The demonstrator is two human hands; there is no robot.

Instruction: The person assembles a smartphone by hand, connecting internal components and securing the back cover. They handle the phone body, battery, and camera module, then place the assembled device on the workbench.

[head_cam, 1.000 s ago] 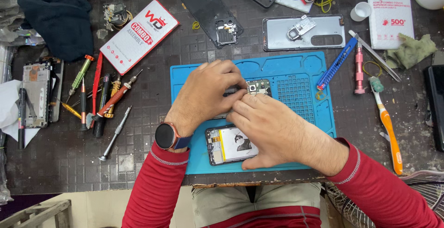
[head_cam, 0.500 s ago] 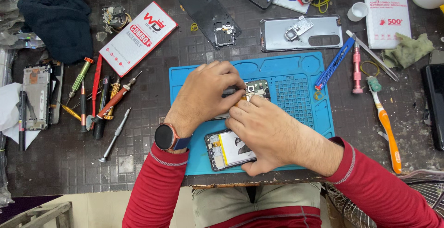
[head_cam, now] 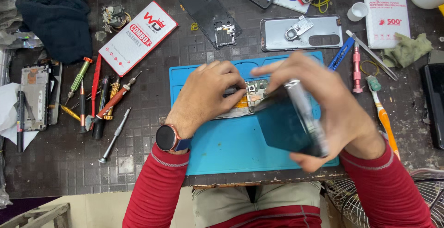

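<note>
Cluttered dark surface (head_cam: pixel 277 33), blue mat (head_cam: pixel 231 149): the right hand (head_cam: pixel 323 112) grips a blurred dark phone panel (head_cam: pixel 289 124), apparently long axis tilted up-left, just right of the opened phone (head_cam: pixel 247 99) pinned by the left hand (head_cam: pixel 206 93).

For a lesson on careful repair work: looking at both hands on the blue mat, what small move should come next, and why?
Probably lay the dark panel down beside the mat: the right hand holds it tilted over the exposed board, which the left hand pins.
</note>
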